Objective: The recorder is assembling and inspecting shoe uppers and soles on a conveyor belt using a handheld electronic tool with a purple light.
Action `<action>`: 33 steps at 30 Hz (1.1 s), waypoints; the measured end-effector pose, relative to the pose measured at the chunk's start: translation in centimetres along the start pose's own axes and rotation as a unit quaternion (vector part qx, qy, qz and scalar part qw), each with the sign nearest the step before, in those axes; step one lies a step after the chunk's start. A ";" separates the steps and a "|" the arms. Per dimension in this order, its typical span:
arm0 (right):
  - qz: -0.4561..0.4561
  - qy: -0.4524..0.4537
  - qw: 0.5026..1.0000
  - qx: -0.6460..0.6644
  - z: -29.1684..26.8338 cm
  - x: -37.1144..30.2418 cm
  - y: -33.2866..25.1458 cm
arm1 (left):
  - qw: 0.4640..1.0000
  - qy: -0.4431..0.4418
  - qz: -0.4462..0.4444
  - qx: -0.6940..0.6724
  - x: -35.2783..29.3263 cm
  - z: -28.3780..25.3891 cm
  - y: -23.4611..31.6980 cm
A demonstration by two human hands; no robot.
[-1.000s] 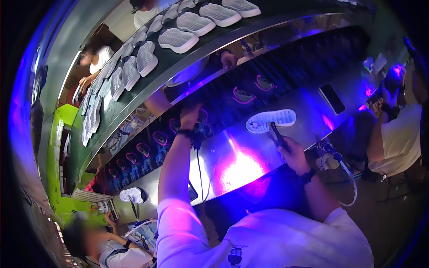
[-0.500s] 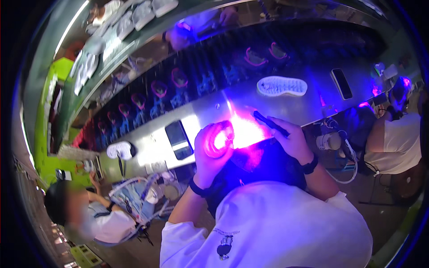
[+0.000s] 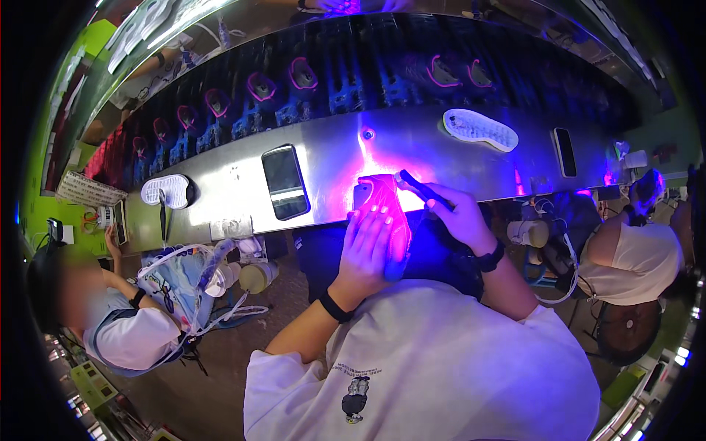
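My left hand (image 3: 364,250) lies along the side of a shoe upper (image 3: 391,213) and holds it at the bench's near edge, its fingers extended and thumb hidden. The upper glows pink under violet light, with a dark patch near its far end. My right hand (image 3: 465,220) is closed round the dark handle of a slim brush (image 3: 426,191). The brush's tip points left at the upper's far right edge; whether they touch I cannot tell.
On the metal bench lie a phone (image 3: 285,182), a white sole (image 3: 481,130), another sole (image 3: 166,191) with a brush on it, and a second phone (image 3: 565,152). Beyond runs a dark conveyor (image 3: 331,81) carrying several pink-edged shoe parts. Seated people (image 3: 140,323) work at both sides.
The shoe upper has been turned in my left hand, so its long side now faces up. My left fingers have spread flat over it. The brush has moved closer to its edge.
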State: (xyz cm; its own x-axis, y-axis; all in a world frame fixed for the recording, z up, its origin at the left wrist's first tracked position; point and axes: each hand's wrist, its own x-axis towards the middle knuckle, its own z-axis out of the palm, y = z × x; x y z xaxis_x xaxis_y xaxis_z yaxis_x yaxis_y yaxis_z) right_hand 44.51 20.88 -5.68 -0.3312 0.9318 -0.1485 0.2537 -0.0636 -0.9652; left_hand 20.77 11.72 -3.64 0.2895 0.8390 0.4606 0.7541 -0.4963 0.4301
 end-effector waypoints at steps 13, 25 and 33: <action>0.039 -0.087 0.994 0.059 -1.2 -3.8 -1.4 | 0.996 -0.080 0.031 -0.008 0.9 -1.2 -0.5; 0.073 -0.105 0.990 0.052 -3.6 -4.6 -2.4 | 0.996 -0.072 0.015 0.042 2.9 0.1 1.2; 0.053 -0.074 0.989 0.119 -4.5 -7.0 -1.9 | 0.996 -0.067 -0.023 0.061 5.2 0.4 3.4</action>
State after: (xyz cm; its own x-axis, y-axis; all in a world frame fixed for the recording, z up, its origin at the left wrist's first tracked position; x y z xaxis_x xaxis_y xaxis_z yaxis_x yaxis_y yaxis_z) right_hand 50.42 16.09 -1.80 -0.4479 0.8538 -0.2653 0.0787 -0.2579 -0.9630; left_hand 25.10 14.48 -0.11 0.3225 0.8865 0.3320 0.8323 -0.4326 0.3467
